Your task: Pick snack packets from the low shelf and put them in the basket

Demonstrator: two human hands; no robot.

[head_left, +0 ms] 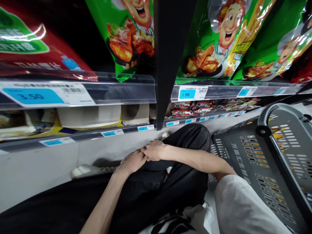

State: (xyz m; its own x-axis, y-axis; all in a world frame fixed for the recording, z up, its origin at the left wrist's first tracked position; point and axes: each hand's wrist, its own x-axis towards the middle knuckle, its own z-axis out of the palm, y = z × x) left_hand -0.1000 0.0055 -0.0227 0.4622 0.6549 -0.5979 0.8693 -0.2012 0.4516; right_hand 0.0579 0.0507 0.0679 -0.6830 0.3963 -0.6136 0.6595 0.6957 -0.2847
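Observation:
Between my knees, my left hand (133,161) and my right hand (154,150) meet at the fingers. Both are closed, with the fingers curled and pressed against each other, and no object shows in either. Their palms face down and are hidden. Under and around them are the black trousers (143,185) on my bent legs. A light shoe (84,171) shows on the floor to the left.
A grey shopping basket (234,156) with yellow packs inside stands at my right. Ahead, shelves hold green snack bags (207,48) and a red bag (44,55). Small red and white packs (180,109) fill the lower shelf. A black upright (167,58) divides the shelving.

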